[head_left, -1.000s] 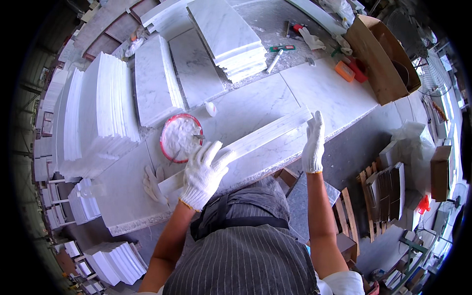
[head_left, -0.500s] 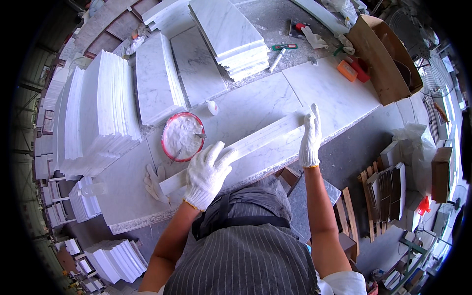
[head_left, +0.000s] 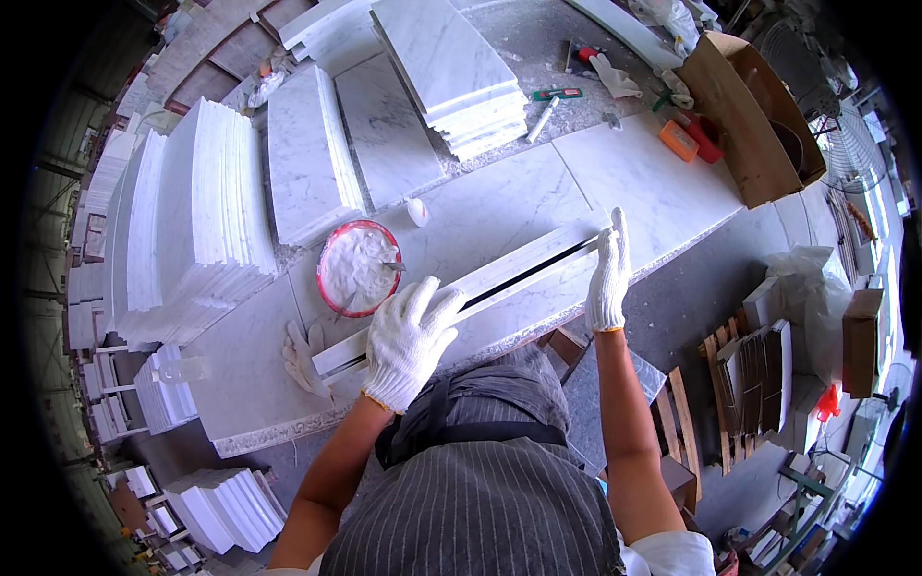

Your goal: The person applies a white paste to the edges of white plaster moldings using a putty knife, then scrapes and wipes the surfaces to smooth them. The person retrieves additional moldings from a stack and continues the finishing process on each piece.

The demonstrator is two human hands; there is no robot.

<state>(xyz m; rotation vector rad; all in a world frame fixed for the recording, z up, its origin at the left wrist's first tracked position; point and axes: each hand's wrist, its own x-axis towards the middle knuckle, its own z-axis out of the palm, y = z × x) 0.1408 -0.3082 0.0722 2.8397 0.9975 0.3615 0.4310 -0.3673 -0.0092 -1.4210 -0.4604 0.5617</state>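
A long white marble strip (head_left: pixel 538 252) lies slantwise near the front edge of the marble slab (head_left: pixel 523 192). A narrow dark gap runs along its near side, with another pale strip edge below it. My left hand (head_left: pixel 411 341), in a white knitted glove, is closed over the strip toward its left end, fingers bent across it. At the strip's right end my gloved right hand (head_left: pixel 607 278) rests against it, fingers stretched out straight; its thumb side is partly hidden. Beyond my left hand stands a red-rimmed tub (head_left: pixel 357 269) of white paste with a blade-like tool in it.
Stacks of marble slabs (head_left: pixel 226 192) stand on the left and at the back (head_left: pixel 447 72). A spare glove (head_left: pixel 303 357) lies by the strip's left end. A white cup (head_left: pixel 417 212) is beside the tub. Orange and red containers (head_left: pixel 679 140) sit by a cardboard box (head_left: pixel 749 115).
A dark gap has opened along the strip's near side, as the strip has shifted or tilted slightly. Both hands stay almost in place, moving a little to the right.
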